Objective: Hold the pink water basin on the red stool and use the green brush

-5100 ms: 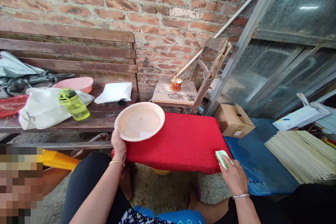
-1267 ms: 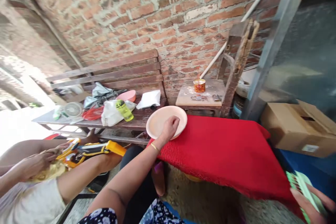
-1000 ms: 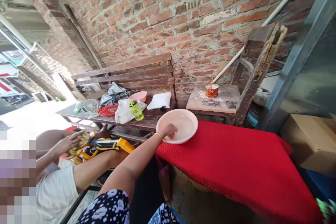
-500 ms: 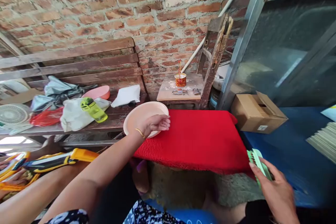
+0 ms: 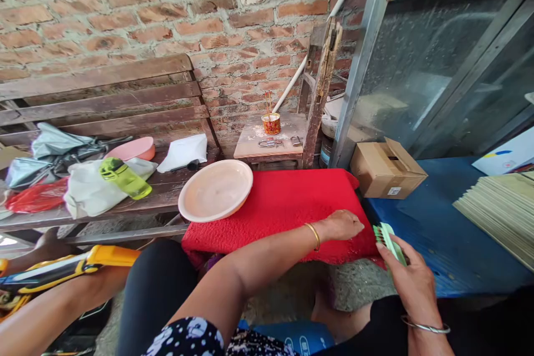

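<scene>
My left hand (image 5: 342,225), with a gold bangle at the wrist, is over the right part of a red cloth (image 5: 275,194). Its fingers are curled together and nothing shows in them; the palm is hidden. My right hand (image 5: 411,272) grips a light green scrubbing brush (image 5: 391,242) beside the cloth's right edge, bristles facing left. The cloth drapes over a low support that it mostly covers, and darker speckled patches mark its surface. A pale pink basin (image 5: 214,192), seemingly with water in it, rests on the cloth's left end.
A wooden bench (image 5: 167,189) on the left bears bags and a green bottle (image 5: 125,178). Behind stands a small chair (image 5: 246,147) with a tin of incense sticks (image 5: 271,123) and padlocks. A cardboard box (image 5: 386,172) is at right. Another person's arm (image 5: 62,300) shows at lower left.
My left hand has moved right, from over the basin to the cloth's right part. My right hand still holds the brush. The view has shifted to the right.
</scene>
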`<state>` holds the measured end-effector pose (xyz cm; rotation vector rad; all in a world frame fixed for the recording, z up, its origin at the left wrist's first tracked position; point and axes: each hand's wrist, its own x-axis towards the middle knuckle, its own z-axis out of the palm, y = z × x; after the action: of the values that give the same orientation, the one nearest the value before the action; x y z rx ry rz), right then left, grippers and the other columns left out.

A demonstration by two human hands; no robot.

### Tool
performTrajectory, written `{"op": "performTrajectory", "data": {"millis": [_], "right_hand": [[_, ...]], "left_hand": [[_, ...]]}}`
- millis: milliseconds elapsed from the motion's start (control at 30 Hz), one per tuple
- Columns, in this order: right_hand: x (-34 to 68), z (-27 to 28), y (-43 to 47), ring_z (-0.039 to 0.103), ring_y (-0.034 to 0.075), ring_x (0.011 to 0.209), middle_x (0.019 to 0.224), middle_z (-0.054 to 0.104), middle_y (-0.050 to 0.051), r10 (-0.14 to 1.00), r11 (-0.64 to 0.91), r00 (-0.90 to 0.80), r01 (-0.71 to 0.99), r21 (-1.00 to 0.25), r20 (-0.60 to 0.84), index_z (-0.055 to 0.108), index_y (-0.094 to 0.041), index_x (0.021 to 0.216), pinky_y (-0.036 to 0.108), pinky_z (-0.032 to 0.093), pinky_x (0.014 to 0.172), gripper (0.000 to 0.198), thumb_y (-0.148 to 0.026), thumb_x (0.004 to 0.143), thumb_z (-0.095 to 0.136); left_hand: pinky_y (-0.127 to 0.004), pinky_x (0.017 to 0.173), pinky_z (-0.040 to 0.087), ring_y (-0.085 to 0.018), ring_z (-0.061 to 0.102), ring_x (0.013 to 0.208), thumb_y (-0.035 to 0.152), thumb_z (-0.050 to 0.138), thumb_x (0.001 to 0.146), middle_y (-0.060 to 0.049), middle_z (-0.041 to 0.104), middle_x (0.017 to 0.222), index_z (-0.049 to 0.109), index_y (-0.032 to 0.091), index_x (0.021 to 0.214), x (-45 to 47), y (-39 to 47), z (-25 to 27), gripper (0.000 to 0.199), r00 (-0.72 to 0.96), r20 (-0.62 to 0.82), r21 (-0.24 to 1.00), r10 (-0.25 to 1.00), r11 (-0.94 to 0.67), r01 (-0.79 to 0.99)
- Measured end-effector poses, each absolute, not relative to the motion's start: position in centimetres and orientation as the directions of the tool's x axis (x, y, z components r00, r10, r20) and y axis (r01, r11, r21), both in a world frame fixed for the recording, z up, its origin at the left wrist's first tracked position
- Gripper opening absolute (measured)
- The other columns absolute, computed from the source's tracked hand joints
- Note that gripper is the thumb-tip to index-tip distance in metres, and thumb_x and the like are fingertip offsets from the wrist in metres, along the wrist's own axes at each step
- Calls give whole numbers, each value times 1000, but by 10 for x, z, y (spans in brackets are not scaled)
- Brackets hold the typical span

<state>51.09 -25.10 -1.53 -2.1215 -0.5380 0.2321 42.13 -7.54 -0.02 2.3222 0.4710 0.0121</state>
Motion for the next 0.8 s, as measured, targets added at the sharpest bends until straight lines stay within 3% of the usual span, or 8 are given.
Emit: {"op": "performTrajectory", "data": {"millis": [167,300,467,633,800], "right_hand": [[505,-31,-250,61,34,102,98,68,13,588,-471,800,458,-754,118,74,-19,115,49,48,94,77,-80,71,55],[472,-43,-238,60,30,101,101,65,13,733,-372,626,696,-614,265,73,-22,117,45,50,93,57,-63,85,49],[434,-44,-220,61,27,90,102,63,12,874,-226,358,898,-377,329,74,-25,116,42,51,85,40,-43,90,49],[468,-49,-237,60,28,86,93,62,11,834,-325,427,892,-314,350,76,-26,110,42,51,81,42,-49,89,47],[515,-56,-266,56,32,74,74,53,8,653,-613,671,741,-274,352,77,-23,106,47,50,68,64,-71,86,40]], "left_hand": [[-36,102,51,-21,66,112,33,48,99,-7,73,115,72,24,113,359,-69,3,29,944,-3,539,329,-795,279],[-49,115,41,-29,47,141,46,53,99,-13,55,147,63,23,136,266,-51,-14,45,867,91,324,490,-838,440],[-51,120,34,-30,39,147,41,59,97,-15,49,154,59,23,141,167,-28,-51,48,766,126,163,630,-775,610],[-49,121,33,-29,40,146,41,58,98,-12,50,153,60,24,141,145,-23,-64,46,713,140,153,687,-726,670],[-50,120,34,-30,44,143,42,56,99,-11,53,151,64,25,137,153,-27,-58,42,688,167,221,706,-707,671]]}}
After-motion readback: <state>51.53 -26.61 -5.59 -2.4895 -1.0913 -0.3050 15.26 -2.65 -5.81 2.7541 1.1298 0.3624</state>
